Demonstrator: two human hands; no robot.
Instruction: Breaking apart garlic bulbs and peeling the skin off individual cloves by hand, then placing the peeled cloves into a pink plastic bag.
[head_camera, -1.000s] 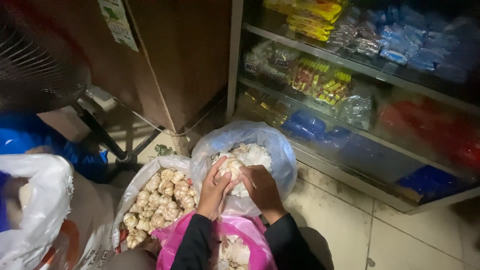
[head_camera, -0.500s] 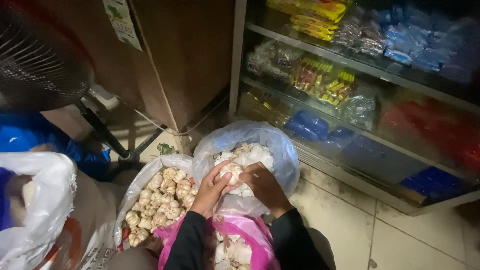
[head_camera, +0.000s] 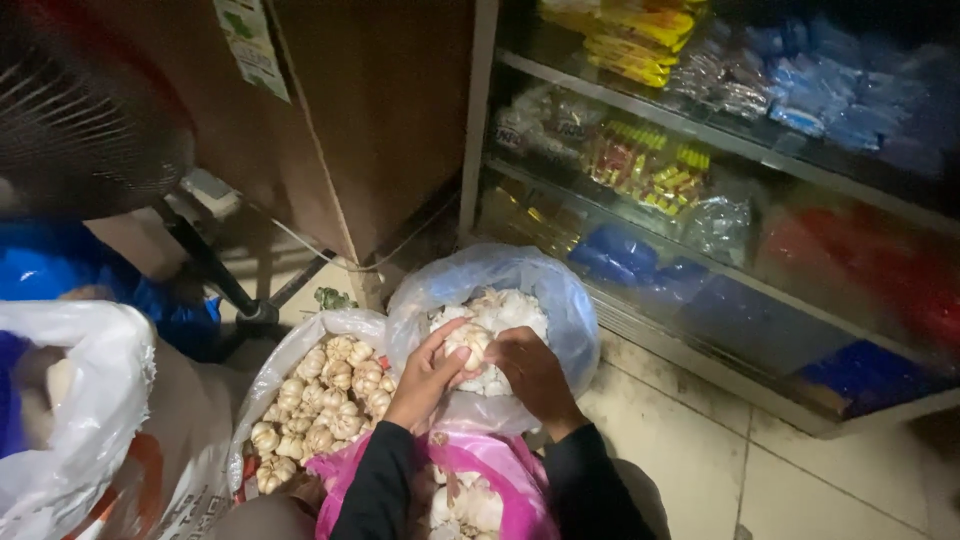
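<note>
Both hands meet over a clear plastic bag (head_camera: 565, 300) of white garlic. My left hand (head_camera: 428, 372) and my right hand (head_camera: 531, 370) grip one garlic bulb (head_camera: 468, 343) between them, just above the bag's near rim. Left of it, a white bag (head_camera: 290, 352) holds several unpeeled garlic bulbs (head_camera: 335, 392). A pink bag (head_camera: 500, 462) with garlic pieces sits between my dark sleeves at the bottom.
A glass-fronted display shelf (head_camera: 720, 150) with packaged goods stands at the right. A brown cabinet (head_camera: 380, 120) is at the back, a fan (head_camera: 80, 120) on a black stand at the left. A white bag (head_camera: 70, 400) and blue plastic (head_camera: 60, 270) fill the left side. Pale floor tiles (head_camera: 800, 480) lie at the bottom right.
The hands stay at the clear bag's rim and keep working the bulb; the fingers have shifted slightly. The view has moved a little.
</note>
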